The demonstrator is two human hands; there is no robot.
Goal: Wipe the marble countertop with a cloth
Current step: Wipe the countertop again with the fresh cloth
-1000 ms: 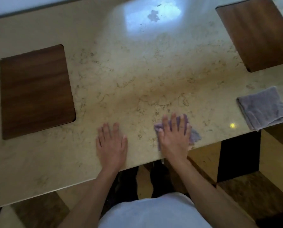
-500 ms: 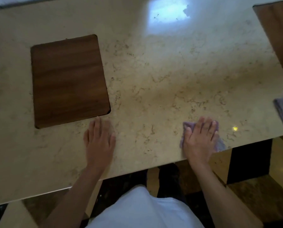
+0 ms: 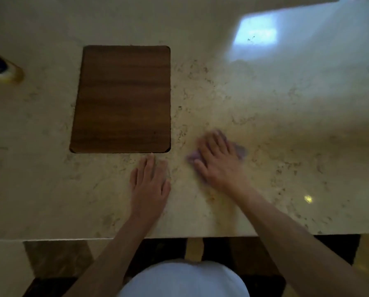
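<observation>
The beige, veined marble countertop (image 3: 265, 116) fills most of the view. My right hand (image 3: 216, 159) lies flat on a small purple cloth (image 3: 240, 150), pressing it to the marble; the hand covers most of the cloth, and both are blurred by motion. Only the cloth's edges show, to the right of and below the fingers. My left hand (image 3: 150, 185) rests flat on the marble just left of it, fingers together, with nothing in it. Its fingertips point at the lower right corner of a wooden inset.
A dark wooden rectangular inset (image 3: 123, 97) sits in the countertop at the left centre. A dark, yellow-rimmed object (image 3: 2, 69) shows at the far left edge. The counter's front edge (image 3: 179, 236) runs across below my hands, with patterned floor beneath.
My right hand has slid the cloth leftward and away from the front edge. The view has shifted left: the second grey cloth and the right wooden inset have left the frame.
</observation>
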